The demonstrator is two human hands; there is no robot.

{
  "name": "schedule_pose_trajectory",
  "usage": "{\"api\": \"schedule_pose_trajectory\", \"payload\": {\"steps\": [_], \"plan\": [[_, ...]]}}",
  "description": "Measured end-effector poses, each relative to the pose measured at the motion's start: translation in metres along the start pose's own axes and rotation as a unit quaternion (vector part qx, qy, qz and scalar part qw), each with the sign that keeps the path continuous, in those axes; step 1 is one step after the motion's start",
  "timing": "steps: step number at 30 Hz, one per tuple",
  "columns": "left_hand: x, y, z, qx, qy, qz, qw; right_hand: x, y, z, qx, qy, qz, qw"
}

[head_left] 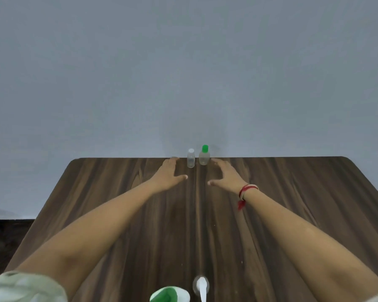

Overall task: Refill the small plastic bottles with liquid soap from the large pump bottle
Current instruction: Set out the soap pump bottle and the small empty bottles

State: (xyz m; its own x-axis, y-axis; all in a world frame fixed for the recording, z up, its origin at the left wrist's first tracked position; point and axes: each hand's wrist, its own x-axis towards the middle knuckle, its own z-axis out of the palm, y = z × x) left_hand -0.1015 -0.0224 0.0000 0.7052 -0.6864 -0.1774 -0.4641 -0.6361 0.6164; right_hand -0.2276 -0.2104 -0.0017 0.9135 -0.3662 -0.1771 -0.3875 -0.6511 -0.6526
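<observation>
Two small clear plastic bottles stand upright side by side at the far edge of the wooden table. One has a clear cap, the other a green cap. My left hand reaches out flat just left of the clear-capped bottle, fingers straight, not touching it. My right hand is spread just right of the green-capped bottle, thumb out, holding nothing. The white pump head of the large pump bottle shows at the near edge.
A green and white container sits at the bottom edge beside the pump. A plain grey wall rises right behind the table's far edge. A red thread band circles my right wrist. Dark floor shows at the left.
</observation>
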Motion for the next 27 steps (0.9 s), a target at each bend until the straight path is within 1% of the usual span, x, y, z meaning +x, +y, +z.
{"api": "schedule_pose_trajectory", "payload": {"steps": [3,7,13,17,20,24,27], "plan": [[0.042,-0.013,0.005,-0.008,0.005,-0.028,1.000,0.035,0.011,0.002,0.038,0.038,0.010,0.998],[0.087,-0.029,0.020,-0.057,0.026,-0.055,0.997,0.078,0.028,0.011,0.081,0.057,0.036,0.994],[0.119,-0.037,0.050,-0.119,0.042,-0.037,0.991,0.129,0.044,0.024,0.146,0.081,0.059,0.984],[0.133,-0.035,0.060,-0.160,0.080,-0.015,0.984,0.150,0.050,0.032,0.127,0.085,0.055,0.987],[0.138,-0.031,0.064,-0.128,0.101,0.003,0.987,0.153,0.051,0.039,0.109,0.071,0.050,0.990],[0.130,-0.021,0.065,-0.088,0.102,0.008,0.991,0.139,0.044,0.046,0.131,0.043,0.041,0.990],[0.115,-0.012,0.058,-0.054,0.096,0.028,0.994,0.118,0.038,0.039,0.148,0.050,0.042,0.987]]}}
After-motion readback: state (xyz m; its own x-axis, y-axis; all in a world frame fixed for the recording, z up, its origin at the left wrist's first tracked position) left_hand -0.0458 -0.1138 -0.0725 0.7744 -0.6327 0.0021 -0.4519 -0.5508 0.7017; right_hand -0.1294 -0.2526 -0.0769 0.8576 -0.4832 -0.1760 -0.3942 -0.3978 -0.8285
